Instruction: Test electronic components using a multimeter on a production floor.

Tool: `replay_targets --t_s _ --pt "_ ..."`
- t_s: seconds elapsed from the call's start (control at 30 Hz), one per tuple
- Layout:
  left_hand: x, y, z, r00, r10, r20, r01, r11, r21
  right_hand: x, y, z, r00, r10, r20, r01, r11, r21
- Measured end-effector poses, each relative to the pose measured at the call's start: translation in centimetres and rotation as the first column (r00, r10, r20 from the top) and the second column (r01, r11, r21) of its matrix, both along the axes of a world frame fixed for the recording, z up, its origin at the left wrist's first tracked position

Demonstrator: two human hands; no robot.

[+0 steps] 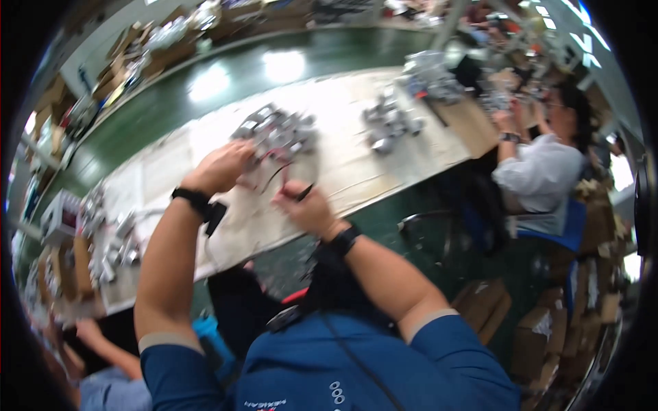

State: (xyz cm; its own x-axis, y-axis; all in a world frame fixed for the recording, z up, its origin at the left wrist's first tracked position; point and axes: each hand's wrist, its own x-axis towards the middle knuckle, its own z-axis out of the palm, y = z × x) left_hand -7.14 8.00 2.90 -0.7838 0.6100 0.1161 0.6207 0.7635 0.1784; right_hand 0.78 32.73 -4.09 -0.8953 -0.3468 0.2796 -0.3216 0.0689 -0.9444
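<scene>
Both of my hands work over the pale tabletop, close to the near side of a pile of silver metal parts (pixel 274 129). My left hand (pixel 229 166) is closed, its fingertips bent around something small that blur and the fingers hide. Closed in a pinch, my right hand (pixel 310 208) grips a thin dark stick-like thing (pixel 306 192) that pokes out past its fingers. A curved black wire (pixel 274 177) and a reddish wire (pixel 285 174) run between the two hands; where they end is blurred.
A second pile of silver parts (pixel 388 125) lies to the right, near a clear plastic bag (pixel 428 68). More metal pieces (pixel 116 253) lie at left beside a grey box (pixel 63 216). One co-worker (pixel 545 171) sits at right, another's arm (pixel 106 349) shows lower left. Cardboard boxes (pixel 483 308) stand behind.
</scene>
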Motion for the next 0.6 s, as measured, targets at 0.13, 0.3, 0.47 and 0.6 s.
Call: replay_targets --t_s 0.13,0.3,0.47,0.6 --pt "0.7 0.2 0.5 0.999 0.043 0.024 -0.041 0.996 -0.078 1.9 -0.5 2.0 1.0 0.016 0.018 -0.016 1.0 -0.003" --pt "1.4 2.2 2.1 0.929 0.265 0.257 -0.281 0.959 0.029 1.6 1.1 3.0 0.999 0.023 0.035 -0.024 0.999 0.023" --pt "1.6 -1.8 -2.7 0.88 0.426 0.212 -0.475 0.755 0.453 1.2 0.5 1.8 0.999 -0.044 -0.032 0.045 0.998 0.041" --pt "7.0 -3.0 -3.2 0.793 0.492 0.36 -0.516 0.227 0.826 1.2 0.1 1.3 0.998 -0.023 -0.053 0.026 0.998 0.056"
